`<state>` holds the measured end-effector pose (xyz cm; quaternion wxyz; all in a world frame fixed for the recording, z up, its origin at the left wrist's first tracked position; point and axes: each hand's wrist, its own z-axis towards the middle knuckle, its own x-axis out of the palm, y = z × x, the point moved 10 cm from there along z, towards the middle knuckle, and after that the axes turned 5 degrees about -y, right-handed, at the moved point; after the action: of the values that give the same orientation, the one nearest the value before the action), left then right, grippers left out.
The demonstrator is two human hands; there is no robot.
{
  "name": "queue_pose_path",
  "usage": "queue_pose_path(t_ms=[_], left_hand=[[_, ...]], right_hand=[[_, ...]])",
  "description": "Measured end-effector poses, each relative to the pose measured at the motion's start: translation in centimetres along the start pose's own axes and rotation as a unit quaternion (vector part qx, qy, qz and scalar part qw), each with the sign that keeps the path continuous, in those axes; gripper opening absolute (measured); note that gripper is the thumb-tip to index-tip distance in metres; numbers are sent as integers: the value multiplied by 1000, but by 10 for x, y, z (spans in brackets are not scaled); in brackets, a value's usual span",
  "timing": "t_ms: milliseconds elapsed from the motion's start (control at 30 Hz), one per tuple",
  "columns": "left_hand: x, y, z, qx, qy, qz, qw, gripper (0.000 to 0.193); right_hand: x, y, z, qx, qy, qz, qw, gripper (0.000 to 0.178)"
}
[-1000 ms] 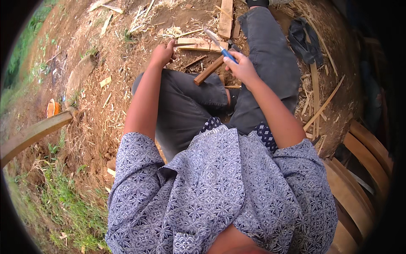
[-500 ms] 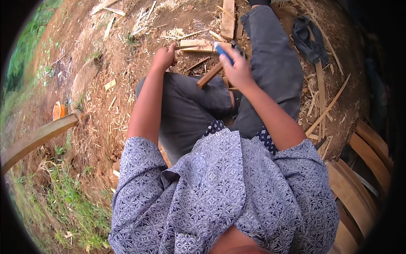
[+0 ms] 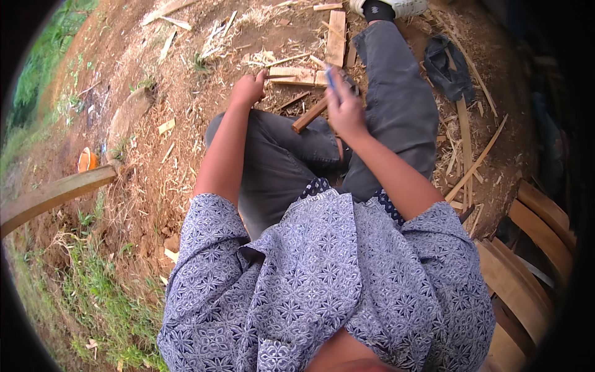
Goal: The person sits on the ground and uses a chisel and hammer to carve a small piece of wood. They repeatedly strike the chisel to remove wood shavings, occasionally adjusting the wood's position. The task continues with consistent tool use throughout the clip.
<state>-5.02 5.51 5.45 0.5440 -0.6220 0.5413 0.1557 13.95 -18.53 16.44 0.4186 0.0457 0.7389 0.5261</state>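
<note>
My left hand (image 3: 248, 90) is closed around one end of a thin dark strip (image 3: 273, 76), which points right along a pale wooden block (image 3: 295, 75). My right hand (image 3: 346, 111) grips a narrow blue object (image 3: 330, 77) at the block's right end; motion blur hides its exact kind. Just below and left of that hand slants a brown wooden handle (image 3: 309, 116). A dark metal part behind my right fingers seems to belong to it, but the join is hidden.
Beyond the block lies a flat board (image 3: 335, 38) among wood shavings. My outstretched leg (image 3: 400, 93) is on the right, beside a dark cloth (image 3: 447, 67). Curved planks (image 3: 514, 285) are stacked at lower right. A curved beam (image 3: 59, 195) juts in from the left.
My right hand has drawn slightly nearer and stands more upright, the blue object now blurred. My left hand has shifted a little right. The view has tilted slightly, showing more of my shoe.
</note>
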Motion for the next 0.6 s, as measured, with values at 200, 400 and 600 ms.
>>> queue_pose_path(t_ms=[200,400,600], left_hand=[[-10,-34,-25,23,-9,59,998,63],[-31,-47,-48,92,-95,-121,984,47],[1,-90,-110,129,-85,-26,988,41]], right_hand=[[13,-25,18,-8,139,6,990,53],[-33,-22,-35,162,119,195,960,44],[-63,-29,-100,160,163,375,898,35]])
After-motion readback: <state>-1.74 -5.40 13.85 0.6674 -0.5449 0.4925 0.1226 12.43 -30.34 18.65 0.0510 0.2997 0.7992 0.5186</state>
